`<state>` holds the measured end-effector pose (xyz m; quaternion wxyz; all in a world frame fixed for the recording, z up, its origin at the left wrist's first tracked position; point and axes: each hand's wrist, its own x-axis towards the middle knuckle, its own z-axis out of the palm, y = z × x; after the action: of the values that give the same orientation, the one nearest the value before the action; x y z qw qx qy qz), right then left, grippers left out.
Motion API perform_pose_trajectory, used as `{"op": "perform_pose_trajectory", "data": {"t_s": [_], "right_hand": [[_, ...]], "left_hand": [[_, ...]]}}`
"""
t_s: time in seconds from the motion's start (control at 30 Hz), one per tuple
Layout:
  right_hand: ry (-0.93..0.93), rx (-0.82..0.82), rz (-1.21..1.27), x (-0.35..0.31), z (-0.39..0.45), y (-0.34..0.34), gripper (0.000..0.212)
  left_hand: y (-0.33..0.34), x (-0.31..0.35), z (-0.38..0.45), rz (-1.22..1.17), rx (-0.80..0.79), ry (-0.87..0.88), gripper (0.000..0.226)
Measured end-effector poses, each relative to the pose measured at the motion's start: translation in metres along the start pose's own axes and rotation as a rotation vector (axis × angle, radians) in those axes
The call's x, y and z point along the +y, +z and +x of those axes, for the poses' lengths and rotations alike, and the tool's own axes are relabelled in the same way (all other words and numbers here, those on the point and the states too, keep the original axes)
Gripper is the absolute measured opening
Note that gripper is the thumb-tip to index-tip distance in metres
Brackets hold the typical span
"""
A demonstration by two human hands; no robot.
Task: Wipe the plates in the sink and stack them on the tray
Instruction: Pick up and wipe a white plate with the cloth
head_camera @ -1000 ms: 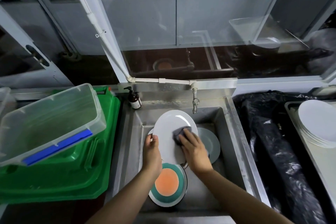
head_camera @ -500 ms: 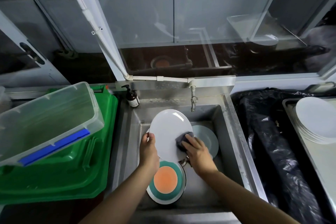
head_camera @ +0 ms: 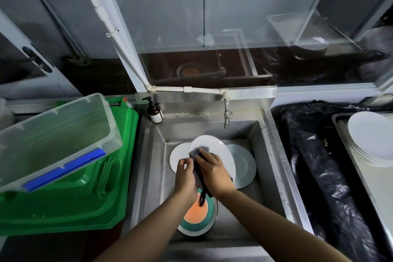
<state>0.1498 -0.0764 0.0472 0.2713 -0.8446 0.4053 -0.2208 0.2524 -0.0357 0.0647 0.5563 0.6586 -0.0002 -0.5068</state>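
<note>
head cam | worn, looks forward-down | close over sink [head_camera: 274, 155] | single view

Dishwashing station of a commercial-style kitchen: stainless steel sink [head_camera: 274, 147] with wall tap [head_camera: 226, 116], soap pump bottle [head_camera: 155, 111], stacked white plates [head_camera: 374, 140] on a metal tray [head_camera: 348, 155], plastic tubs [head_camera: 59, 138]
</note>
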Motion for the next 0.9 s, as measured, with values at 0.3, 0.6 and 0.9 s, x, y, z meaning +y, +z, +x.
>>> {"op": "perform_pose_trajectory", "data": {"t_s": [0.3, 0.6, 0.9], "right_hand": [[-0.184, 0.047, -0.095, 0.005, -0.053, 0.017, 0.043], [-0.117, 0.114, -0.219, 0.005, 0.009, -0.003, 0.037], [-0.311, -0.162, -0.255, 0.012, -0.042, 0.006, 0.085]], "left_hand": [[-0.007, 0.019, 0.014, -0.038, -0.010, -0.035, 0.021], [-0.020, -0.005, -0.004, -0.035, -0.061, -0.088, 0.028], [-0.035, 0.011, 0.037, -0.087, 0.007, -0.046, 0.045]]}}
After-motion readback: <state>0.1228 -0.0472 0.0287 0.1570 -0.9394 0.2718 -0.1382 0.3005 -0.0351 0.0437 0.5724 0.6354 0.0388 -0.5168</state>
